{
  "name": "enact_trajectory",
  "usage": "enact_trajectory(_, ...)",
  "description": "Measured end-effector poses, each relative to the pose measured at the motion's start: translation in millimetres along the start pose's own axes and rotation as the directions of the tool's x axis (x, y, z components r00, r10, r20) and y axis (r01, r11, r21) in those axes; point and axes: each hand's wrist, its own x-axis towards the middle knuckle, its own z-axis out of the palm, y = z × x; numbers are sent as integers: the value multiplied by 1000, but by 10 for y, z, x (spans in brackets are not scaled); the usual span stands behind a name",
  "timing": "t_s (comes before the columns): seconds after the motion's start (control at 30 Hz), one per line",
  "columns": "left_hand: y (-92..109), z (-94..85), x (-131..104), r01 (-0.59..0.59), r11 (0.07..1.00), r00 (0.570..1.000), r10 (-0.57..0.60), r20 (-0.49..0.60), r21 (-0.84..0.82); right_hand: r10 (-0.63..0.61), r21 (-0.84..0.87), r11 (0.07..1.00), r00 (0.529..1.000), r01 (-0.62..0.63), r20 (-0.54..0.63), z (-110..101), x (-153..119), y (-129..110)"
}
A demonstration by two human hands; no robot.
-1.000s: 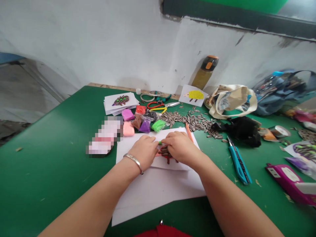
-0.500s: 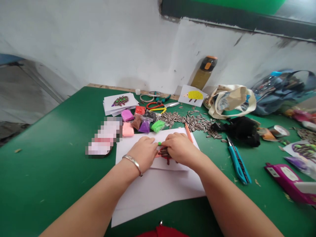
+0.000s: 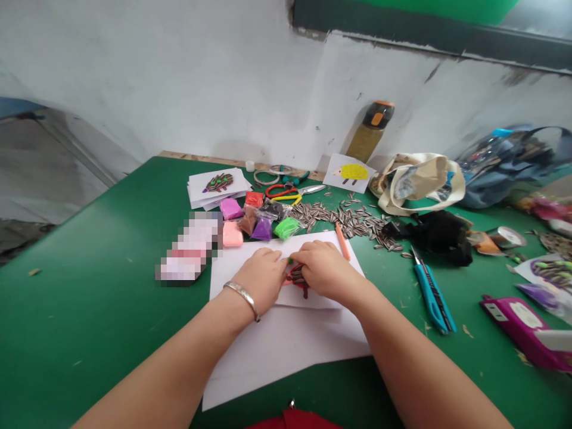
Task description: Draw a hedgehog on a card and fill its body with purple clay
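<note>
Meeting at the fingertips, with the bare left hand [image 3: 263, 279] and bare right hand [image 3: 328, 268], around a small bright-green soft lump [image 3: 290, 260] near the far edge of a flat, hedgehog-shaped figure of dark seeds with red edging [image 3: 299, 276], on white paper sheets [image 3: 286, 339]. Bunched close with the fingers; impossible to tell whether clamped on the lump. Showing less green than half a second ago, otherwise barely shifted. With a teal-handled craft knife [image 3: 432, 298] to the figure's right on the green desk [image 3: 111, 322].

Grn table [image 3: 98, 286] w/ wood back edge [image 3: 201, 158] by scuffed wht wall [image 3: 179, 77], dk-framed grn panel [image 3: 438, 7] upper R.
</note>
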Motion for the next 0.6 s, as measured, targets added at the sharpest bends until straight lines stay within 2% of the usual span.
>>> enact_trajectory(0.13, 11, -1, 0, 15, 1000, 999, -15, 30, 10, -7, 6, 1000, 1000, 7, 2, 22, 13, -19)
enact_trajectory(0.43, -4, 27, -2, -4, 1000, 1000, 4, 4, 5, 2, 19, 1000, 1000, -2, 22, 22, 38, -9)
enact_trajectory(0.6, -22, 17, 3, -2, 1000, 1000, 2, 19, 5, 9, 42, 999, 1000, -9, -9, 46, 43, 17)
